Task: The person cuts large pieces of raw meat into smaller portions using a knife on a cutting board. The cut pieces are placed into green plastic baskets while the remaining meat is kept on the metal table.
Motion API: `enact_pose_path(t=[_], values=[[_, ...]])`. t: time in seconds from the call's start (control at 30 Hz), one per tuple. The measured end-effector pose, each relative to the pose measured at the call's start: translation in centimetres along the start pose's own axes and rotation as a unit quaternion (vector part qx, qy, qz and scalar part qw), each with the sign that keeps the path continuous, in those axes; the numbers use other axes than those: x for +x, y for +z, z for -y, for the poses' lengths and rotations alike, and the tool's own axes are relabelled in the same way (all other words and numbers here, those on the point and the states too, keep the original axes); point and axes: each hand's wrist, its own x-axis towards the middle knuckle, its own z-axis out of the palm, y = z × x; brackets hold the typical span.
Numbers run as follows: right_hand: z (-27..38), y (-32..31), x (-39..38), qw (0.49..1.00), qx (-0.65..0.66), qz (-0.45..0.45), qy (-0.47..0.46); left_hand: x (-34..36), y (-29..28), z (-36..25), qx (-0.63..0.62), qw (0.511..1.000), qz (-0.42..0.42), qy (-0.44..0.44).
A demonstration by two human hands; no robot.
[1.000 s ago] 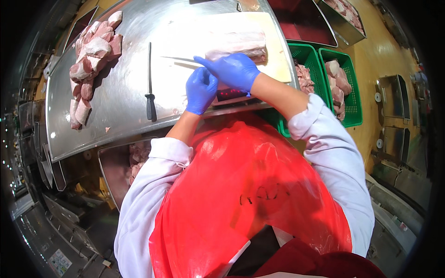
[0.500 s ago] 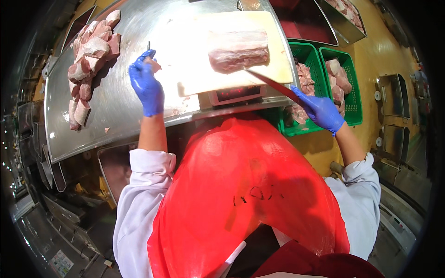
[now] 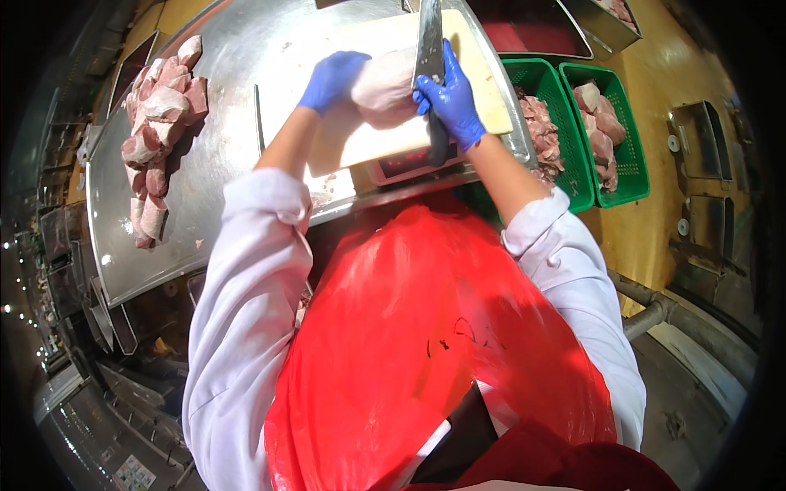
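The steel table [image 3: 219, 151] carries meat chunks [image 3: 164, 105] (heaped), a slim rod [image 3: 259, 119] and a pale board [image 3: 493, 106].

The left hand [image 3: 334, 80] touches the left end of a meat piece [image 3: 383, 94] on a board [image 3: 492, 106]; the right hand [image 3: 453, 102] grips a knife [image 3: 430, 49].

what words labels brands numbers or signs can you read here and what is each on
Red apron: dark handwritten marks, creased, not legible.
Display by the cutting board: red lit characters, too blurred.
Pale sheet, lower left: too small to read.
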Motion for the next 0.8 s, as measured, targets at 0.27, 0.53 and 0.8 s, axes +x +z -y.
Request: enact_pose_path(t=[0.27, 0.53, 0.8], values=[[0.7, -4.7, 10.1, 0.968, -0.231, 0.069, 0.072, -6.4, 1.9, -5.0, -0.116, 0.985, -0.129, -0.004], [6.5, 8.7, -0.9, 0.795, -0.605, 0.013, -0.040, -6.1, 0.5, -4.0, -0.103, 0.988, -0.114, -0.023], [10.8, 9.8, -9.0, 0.643, -0.736, 0.194, 0.079, -6.1, -0.5, -1.7, -0.102, 0.986, -0.126, 0.031]])
